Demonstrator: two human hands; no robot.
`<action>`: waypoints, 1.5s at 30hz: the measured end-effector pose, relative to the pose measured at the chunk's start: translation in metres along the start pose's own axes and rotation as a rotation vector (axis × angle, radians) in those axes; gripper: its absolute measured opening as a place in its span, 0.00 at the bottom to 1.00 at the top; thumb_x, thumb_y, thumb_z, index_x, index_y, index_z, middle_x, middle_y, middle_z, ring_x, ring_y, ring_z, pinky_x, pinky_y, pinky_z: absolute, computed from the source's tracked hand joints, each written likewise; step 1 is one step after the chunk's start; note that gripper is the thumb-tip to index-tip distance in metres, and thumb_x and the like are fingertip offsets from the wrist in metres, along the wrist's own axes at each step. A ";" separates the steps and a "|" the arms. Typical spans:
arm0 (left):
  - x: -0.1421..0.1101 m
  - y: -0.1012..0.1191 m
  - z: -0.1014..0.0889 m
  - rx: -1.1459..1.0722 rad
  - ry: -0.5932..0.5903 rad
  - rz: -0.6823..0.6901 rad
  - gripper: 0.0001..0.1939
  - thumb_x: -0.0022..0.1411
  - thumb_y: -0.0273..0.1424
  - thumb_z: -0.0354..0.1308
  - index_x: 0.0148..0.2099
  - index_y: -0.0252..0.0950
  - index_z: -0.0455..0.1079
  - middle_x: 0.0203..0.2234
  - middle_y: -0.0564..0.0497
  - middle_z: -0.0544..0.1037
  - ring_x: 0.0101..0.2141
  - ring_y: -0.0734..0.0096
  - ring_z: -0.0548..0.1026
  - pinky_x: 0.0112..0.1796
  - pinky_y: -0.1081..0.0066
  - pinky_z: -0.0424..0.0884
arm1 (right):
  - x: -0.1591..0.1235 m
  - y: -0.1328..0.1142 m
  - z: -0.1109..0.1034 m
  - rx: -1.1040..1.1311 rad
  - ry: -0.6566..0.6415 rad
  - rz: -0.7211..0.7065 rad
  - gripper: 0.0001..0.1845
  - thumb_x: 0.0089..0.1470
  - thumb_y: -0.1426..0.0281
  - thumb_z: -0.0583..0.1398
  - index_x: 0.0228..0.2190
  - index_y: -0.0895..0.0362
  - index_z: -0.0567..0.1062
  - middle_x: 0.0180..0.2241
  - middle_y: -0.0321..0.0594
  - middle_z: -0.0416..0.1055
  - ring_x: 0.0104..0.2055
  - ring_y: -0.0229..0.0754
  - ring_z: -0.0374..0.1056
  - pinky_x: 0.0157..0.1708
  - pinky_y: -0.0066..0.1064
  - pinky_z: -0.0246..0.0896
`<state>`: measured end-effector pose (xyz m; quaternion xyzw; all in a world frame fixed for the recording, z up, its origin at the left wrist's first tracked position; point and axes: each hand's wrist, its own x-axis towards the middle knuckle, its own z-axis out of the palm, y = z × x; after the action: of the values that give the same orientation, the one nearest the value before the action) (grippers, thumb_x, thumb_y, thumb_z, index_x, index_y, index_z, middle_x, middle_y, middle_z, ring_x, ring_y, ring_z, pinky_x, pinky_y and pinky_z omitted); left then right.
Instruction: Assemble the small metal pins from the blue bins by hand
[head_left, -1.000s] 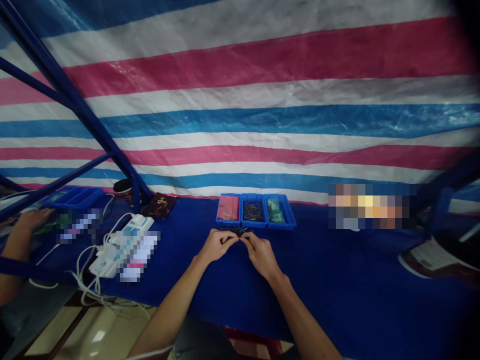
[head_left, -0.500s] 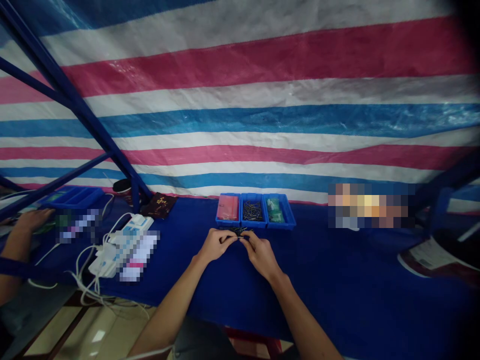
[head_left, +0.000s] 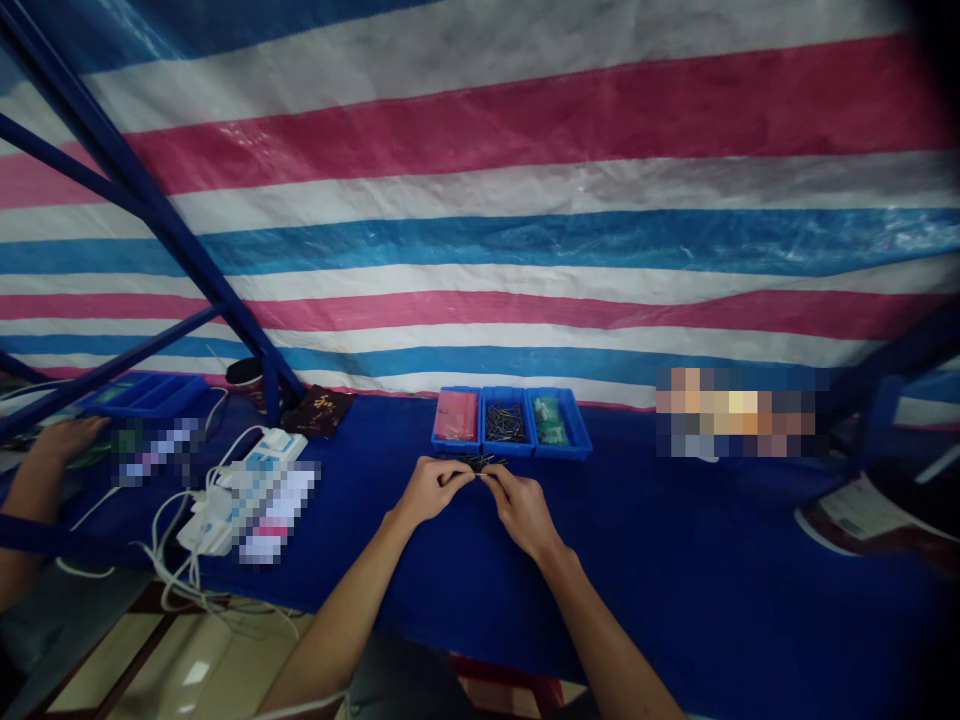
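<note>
My left hand [head_left: 435, 490] and my right hand [head_left: 523, 508] meet over the blue table, fingertips pinched close together. Between them is something small and thin that I cannot make out. Just beyond the fingertips lies a little heap of dark, thin pieces [head_left: 486, 462], partly hidden by my fingers. Behind it stand three blue bins side by side. The left bin [head_left: 433, 440] has pink-red flat packets [head_left: 455, 414] in it. Many thin, dark, screw-like pieces [head_left: 505, 421] fill the middle one, and green-tinted clear bags [head_left: 550, 418] lie in the right one.
A white power strip [head_left: 259, 470] with tangled cables lies on the left, near a dark brown packet [head_left: 319, 411] and a cup [head_left: 246, 374]. Another person's hand [head_left: 69, 438] is at far left by a blue tray [head_left: 150, 397]. A large cup [head_left: 862, 510] stands right; blue frame bars [head_left: 187, 260] slant overhead.
Almost nothing differs. My right fingers have shifted slightly at the pinch; both hands stay in the same place.
</note>
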<state>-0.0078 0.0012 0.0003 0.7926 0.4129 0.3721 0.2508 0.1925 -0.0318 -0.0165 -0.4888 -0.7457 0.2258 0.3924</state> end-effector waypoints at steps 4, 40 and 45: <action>0.000 0.000 0.000 -0.002 -0.004 -0.011 0.14 0.66 0.36 0.60 0.37 0.31 0.82 0.15 0.59 0.59 0.19 0.82 0.53 0.24 0.77 0.52 | 0.001 -0.002 -0.001 -0.005 -0.004 -0.010 0.14 0.69 0.64 0.51 0.45 0.52 0.75 0.32 0.37 0.78 0.32 0.41 0.75 0.32 0.27 0.58; 0.000 0.001 0.000 0.003 -0.012 -0.028 0.14 0.66 0.36 0.60 0.37 0.31 0.82 0.15 0.59 0.57 0.19 0.81 0.53 0.24 0.76 0.51 | 0.000 -0.002 -0.002 -0.059 0.025 0.010 0.15 0.69 0.64 0.50 0.41 0.53 0.75 0.29 0.38 0.77 0.30 0.41 0.75 0.31 0.27 0.57; 0.000 0.001 -0.001 0.006 -0.012 -0.022 0.15 0.66 0.36 0.59 0.37 0.31 0.82 0.15 0.59 0.59 0.19 0.82 0.53 0.24 0.77 0.51 | 0.001 -0.003 -0.002 -0.099 0.021 0.034 0.17 0.69 0.63 0.50 0.36 0.54 0.76 0.26 0.37 0.75 0.27 0.40 0.73 0.28 0.27 0.54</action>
<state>-0.0080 0.0007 0.0010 0.7909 0.4211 0.3633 0.2552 0.1926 -0.0322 -0.0131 -0.5224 -0.7434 0.1900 0.3719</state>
